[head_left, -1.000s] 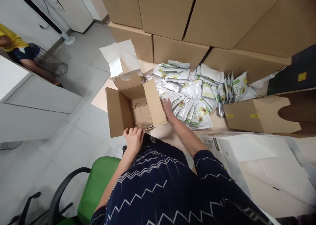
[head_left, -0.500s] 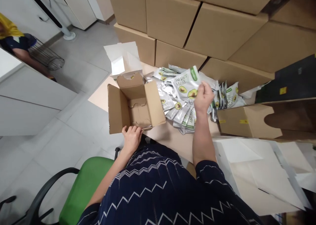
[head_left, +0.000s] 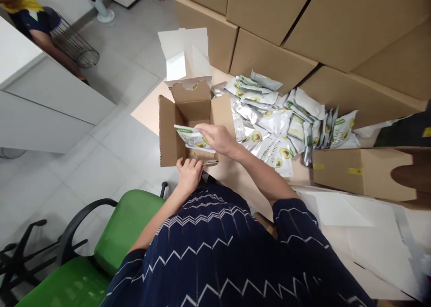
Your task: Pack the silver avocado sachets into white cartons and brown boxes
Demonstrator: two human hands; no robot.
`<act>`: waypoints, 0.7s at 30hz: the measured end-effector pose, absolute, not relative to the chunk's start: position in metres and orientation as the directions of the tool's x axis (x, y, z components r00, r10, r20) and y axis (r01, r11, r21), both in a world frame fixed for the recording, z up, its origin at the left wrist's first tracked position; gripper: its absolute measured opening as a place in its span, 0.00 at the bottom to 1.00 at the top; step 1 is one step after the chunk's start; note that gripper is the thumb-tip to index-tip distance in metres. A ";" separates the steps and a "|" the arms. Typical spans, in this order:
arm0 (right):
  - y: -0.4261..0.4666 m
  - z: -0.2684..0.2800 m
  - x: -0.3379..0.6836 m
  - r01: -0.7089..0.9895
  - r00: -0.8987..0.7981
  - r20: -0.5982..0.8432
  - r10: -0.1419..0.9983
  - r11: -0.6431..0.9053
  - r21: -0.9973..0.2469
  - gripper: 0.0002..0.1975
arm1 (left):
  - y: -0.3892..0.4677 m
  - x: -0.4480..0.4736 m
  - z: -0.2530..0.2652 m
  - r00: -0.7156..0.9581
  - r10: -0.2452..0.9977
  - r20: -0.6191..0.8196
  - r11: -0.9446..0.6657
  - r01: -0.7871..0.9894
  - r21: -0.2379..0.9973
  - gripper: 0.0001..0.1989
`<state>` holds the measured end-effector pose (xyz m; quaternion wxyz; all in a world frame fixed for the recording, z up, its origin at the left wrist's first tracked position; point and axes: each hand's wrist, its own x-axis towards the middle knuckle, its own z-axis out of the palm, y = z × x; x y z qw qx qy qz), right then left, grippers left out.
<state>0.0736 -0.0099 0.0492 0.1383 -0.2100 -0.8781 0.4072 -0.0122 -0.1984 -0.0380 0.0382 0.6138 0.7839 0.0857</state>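
Note:
An open brown cardboard box (head_left: 170, 132) stands at the table's near left edge with its flaps spread. My left hand (head_left: 190, 174) is closed over the box's near rim, fingers curled onto the edge. In my right hand (head_left: 218, 140) is a white and green pouch (head_left: 191, 136) printed with avocados, gripped at its right end. The pouch is tilted over the mouth of the box, which it partly covers. To the right of the box lies a heap of similar pouches (head_left: 269, 141), spread loosely over the table.
Behind the box stands an open white carton (head_left: 188, 55). Large cardboard boxes (head_left: 269, 51) are stacked along the back. At right are another open brown box (head_left: 336, 168) and flattened white cartons (head_left: 357, 235). A green chair (head_left: 131, 226) is at left; a seated person (head_left: 30, 15) is farther off.
My right hand has carried the pouch leftward from above the heap to over the open box. My left hand stays on the box's near rim. The view has shifted somewhat.

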 end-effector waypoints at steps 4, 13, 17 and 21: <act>-0.008 0.022 0.052 0.340 -0.940 -0.225 0.255 0.723 -0.601 0.15 | -0.201 -0.012 -0.042 -0.240 0.969 0.054 0.225 0.953 0.203 0.13; -0.008 0.017 0.034 0.307 -0.843 -0.535 0.048 0.861 -0.405 0.15 | -0.198 -0.010 -0.038 -0.253 0.967 0.040 0.237 0.942 0.237 0.12; -0.005 0.016 0.031 0.252 -0.846 -0.533 -0.026 0.861 -0.441 0.20 | -0.200 -0.012 -0.041 -0.233 0.971 0.049 0.214 0.945 0.247 0.13; -0.014 0.003 0.028 0.297 -0.775 -0.632 -0.012 0.876 -0.381 0.13 | -0.200 -0.013 -0.040 -0.273 0.960 0.055 0.254 0.939 0.230 0.14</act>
